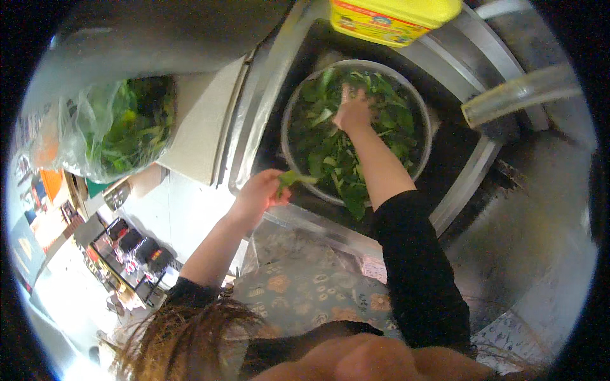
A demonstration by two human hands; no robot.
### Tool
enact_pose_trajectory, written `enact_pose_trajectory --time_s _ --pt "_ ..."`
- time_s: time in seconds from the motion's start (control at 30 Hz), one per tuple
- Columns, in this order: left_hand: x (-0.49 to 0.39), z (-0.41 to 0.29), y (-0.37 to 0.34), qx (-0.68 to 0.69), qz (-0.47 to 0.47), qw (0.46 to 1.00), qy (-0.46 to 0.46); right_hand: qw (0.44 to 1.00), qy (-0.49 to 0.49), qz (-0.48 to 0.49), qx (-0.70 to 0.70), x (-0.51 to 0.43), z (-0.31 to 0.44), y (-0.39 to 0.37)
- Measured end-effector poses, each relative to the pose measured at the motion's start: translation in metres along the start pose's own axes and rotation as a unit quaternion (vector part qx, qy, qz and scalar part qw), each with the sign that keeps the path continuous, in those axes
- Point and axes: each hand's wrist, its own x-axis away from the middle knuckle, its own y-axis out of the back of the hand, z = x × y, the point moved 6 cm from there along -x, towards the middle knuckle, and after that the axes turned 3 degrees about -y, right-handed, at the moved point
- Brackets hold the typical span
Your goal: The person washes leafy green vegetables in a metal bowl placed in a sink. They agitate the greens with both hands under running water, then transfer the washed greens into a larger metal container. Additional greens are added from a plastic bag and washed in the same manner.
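Observation:
A round metal basin [285,129] stands inside a stainless steel sink [267,109], filled with cut green leafy vegetables [388,112]. My right hand [355,112] reaches into the basin among the leaves, its fingers partly covered by them. Whether those fingers grip any leaf cannot be made out. Just outside the basin's near left rim, my left hand [264,190] pinches a green leafy stem [298,178] that points toward the basin. One long leaf [353,202] hangs over the near rim.
A clear plastic bag [81,138] of green leaves lies on the left, beside a pale board [205,119]. A yellow plastic tub [395,21] sits at the sink's far edge. From the right, a thick translucent pipe [519,97] juts inward. Lower left stands a shelf rack [128,257].

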Motion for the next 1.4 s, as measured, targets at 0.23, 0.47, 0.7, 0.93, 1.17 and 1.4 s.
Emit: enact_pose_trajectory --time_s 0.23,0.47,0.7,0.93,1.17,1.4 --pt "0.096 0.052 0.145 0.163 -0.141 0.976 -0.013 0.989 0.101 -0.083 -0.069 0.013 -0.019 0.030" --pt "0.132 0.021 0.367 0.120 -0.371 0.897 -0.210 0.974 0.152 -0.146 -0.081 0.107 -0.050 0.036" --pt "0.121 -0.017 0.294 -0.205 -0.411 0.861 -0.218 0.981 0.185 0.013 0.057 0.157 -0.033 -0.048" --pt "0.055 -0.105 0.085 -0.399 -0.223 0.850 -0.261 0.985 0.160 0.064 0.009 0.118 -0.015 -0.036" --pt "-0.128 -0.110 -0.050 -0.531 0.000 0.787 -0.313 0.971 0.191 -0.022 -0.139 0.041 -0.122 0.083" --pt "-0.293 -0.046 -0.107 -0.138 0.098 0.985 0.024 0.936 0.178 0.013 -0.304 -0.037 -0.089 0.011"
